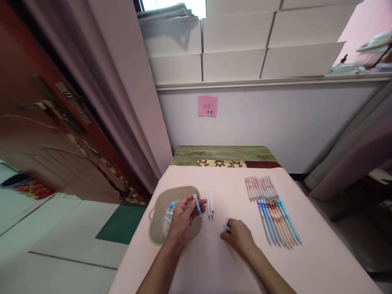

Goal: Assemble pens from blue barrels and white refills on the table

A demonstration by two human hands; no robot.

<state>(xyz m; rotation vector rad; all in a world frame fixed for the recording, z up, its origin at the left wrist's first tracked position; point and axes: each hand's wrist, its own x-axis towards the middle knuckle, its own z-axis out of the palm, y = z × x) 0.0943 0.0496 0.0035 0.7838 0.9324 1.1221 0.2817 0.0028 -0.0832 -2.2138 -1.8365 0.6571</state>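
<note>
My left hand [185,211] is closed on a blue pen barrel [197,204] with a clip at its top, held over the right side of a beige tray [156,204]. Inside that tray lie several blue and white pen parts [170,209], partly covered by my hand. Between my hands, white pen refills [210,207] rest side by side on the table with their tips toward me. My right hand [238,235] is low over the pink tabletop, its fingers pinched on a pale blue pen part [226,227]; most of that piece is hidden.
To the right lie a row of clear patterned pens [261,188] and a row of blue, brown and teal pens [279,223]. The pink table cover [214,265] leaves a green patterned strip [226,153] showing near the wall. A pink note [208,106] is on the wall.
</note>
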